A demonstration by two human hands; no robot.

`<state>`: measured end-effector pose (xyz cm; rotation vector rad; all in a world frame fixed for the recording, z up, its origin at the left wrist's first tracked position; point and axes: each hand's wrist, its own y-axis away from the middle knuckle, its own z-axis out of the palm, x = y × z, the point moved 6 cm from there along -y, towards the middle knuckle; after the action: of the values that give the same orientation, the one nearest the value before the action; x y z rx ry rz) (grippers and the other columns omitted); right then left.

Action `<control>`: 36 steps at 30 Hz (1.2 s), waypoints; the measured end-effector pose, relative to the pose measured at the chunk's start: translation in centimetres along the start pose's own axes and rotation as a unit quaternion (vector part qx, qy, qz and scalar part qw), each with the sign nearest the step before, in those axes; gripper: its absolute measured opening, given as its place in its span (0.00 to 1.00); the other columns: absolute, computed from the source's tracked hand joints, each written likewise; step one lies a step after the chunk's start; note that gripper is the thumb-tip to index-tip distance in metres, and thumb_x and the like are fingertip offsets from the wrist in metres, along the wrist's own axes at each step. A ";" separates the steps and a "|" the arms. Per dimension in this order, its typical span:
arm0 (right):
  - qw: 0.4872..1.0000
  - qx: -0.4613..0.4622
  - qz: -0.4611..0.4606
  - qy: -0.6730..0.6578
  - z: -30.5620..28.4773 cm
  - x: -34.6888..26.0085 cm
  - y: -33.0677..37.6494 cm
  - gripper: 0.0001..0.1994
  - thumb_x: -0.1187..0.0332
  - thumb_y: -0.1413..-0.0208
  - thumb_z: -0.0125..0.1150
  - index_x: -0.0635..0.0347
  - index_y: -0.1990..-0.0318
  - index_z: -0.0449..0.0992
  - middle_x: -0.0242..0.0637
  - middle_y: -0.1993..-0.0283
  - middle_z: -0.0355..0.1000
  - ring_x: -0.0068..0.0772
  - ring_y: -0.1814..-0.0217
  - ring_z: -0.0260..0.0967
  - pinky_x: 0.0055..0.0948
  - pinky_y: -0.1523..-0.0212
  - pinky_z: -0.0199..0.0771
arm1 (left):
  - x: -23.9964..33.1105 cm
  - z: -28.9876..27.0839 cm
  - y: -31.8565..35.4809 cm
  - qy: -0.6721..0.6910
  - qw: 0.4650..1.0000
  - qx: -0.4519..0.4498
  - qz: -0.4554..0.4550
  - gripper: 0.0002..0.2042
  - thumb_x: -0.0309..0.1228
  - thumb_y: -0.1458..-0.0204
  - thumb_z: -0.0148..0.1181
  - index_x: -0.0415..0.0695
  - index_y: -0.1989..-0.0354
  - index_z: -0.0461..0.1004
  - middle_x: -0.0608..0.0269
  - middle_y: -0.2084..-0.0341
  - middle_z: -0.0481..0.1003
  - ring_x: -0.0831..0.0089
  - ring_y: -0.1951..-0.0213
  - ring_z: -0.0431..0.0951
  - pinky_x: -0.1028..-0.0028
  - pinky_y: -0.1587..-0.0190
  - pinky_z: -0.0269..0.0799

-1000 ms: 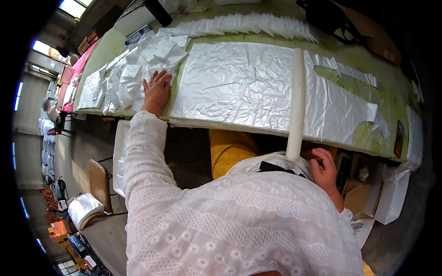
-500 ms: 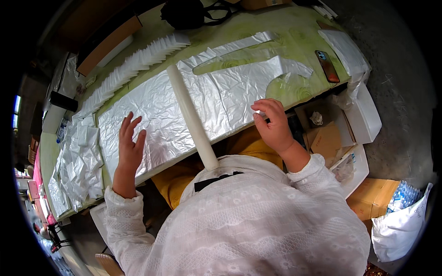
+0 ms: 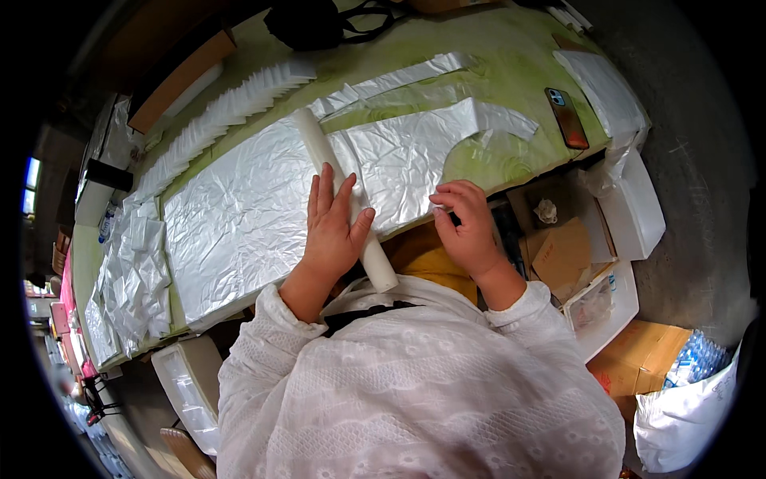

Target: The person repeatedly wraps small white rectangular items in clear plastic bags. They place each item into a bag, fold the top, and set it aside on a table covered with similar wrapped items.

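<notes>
A thin, shiny white plastic apron [image 3: 231, 215] with long strap-like ends lies spread over the green-covered table [image 3: 511, 164]. Across it slants a pale tube [image 3: 317, 142], its near end sticking out past the table edge toward my body. My left hand [image 3: 331, 227] rests on or just over the tube's near half, fingers spread and gripping nothing. To the right, my right hand [image 3: 469, 231] hovers by the table's front edge, beside the sheet's lower right part. Its fingers are loosely bent with a gap to the thumb, and I see nothing held.
Fanned folded white packets [image 3: 215, 120] line the far left, with crumpled plastic pieces [image 3: 132, 279] nearer. A phone [image 3: 566, 118] and a stack of clear bags [image 3: 602, 92] lie at right. A black bag [image 3: 307, 24] sits at the back. Boxes [image 3: 642, 355] stand below right.
My left hand has moved right, from above the sheet's left part onto the tube. The tube's near end has shifted slightly right. My right hand has barely moved.
</notes>
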<state>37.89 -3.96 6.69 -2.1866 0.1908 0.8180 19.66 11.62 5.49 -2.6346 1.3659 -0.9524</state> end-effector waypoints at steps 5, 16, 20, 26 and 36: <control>0.997 -0.040 -0.065 0.016 -0.1 -0.6 -1.9 0.12 0.75 0.49 0.65 0.56 0.56 0.79 0.41 0.52 0.75 0.51 0.44 0.70 0.48 0.41 0.69 | 0.1 0.1 -0.3 -0.067 0.998 -0.006 -0.006 0.31 0.49 0.40 0.60 0.45 0.32 0.67 0.41 0.26 0.50 0.36 0.26 0.45 0.41 0.28 0.42; 0.978 0.098 0.064 0.174 -4.1 5.4 -2.5 0.28 0.69 0.52 0.69 0.58 0.41 0.70 0.45 0.42 0.69 0.53 0.37 0.63 0.47 0.36 0.62 | 7.9 2.5 -4.4 0.041 0.976 -0.184 0.111 0.26 0.32 0.49 0.69 0.45 0.39 0.74 0.52 0.38 0.70 0.49 0.37 0.68 0.58 0.34 0.66; 0.940 0.059 0.165 0.291 -6.5 12.0 -4.0 0.24 0.65 0.52 0.70 0.56 0.46 0.75 0.42 0.43 0.69 0.51 0.35 0.59 0.50 0.35 0.59 | 9.0 2.4 -4.2 0.049 0.974 -0.182 0.128 0.26 0.33 0.47 0.68 0.46 0.38 0.72 0.53 0.38 0.70 0.53 0.38 0.70 0.59 0.36 0.67; 0.979 0.038 -0.055 0.193 -5.2 3.3 -7.0 0.06 0.67 0.53 0.69 0.52 0.67 0.78 0.35 0.47 0.71 0.51 0.39 0.63 0.53 0.35 0.56 | 8.9 1.2 -4.2 0.467 0.859 -0.158 -0.138 0.27 0.37 0.39 0.64 0.45 0.33 0.66 0.57 0.40 0.71 0.66 0.40 0.71 0.65 0.40 0.71; 0.987 -0.083 -0.023 -0.137 2.4 -6.2 -1.0 0.17 0.72 0.51 0.71 0.57 0.52 0.78 0.45 0.38 0.67 0.54 0.33 0.61 0.47 0.34 0.64 | -6.8 -10.6 2.2 0.652 0.692 0.151 -0.270 0.07 0.31 0.36 0.58 0.44 0.52 0.76 0.69 0.67 0.76 0.77 0.65 0.76 0.76 0.63 0.73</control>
<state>32.25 -2.28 9.87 -2.1917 -0.0670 1.1319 9.52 17.91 10.05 -1.8634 0.1361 -3.0899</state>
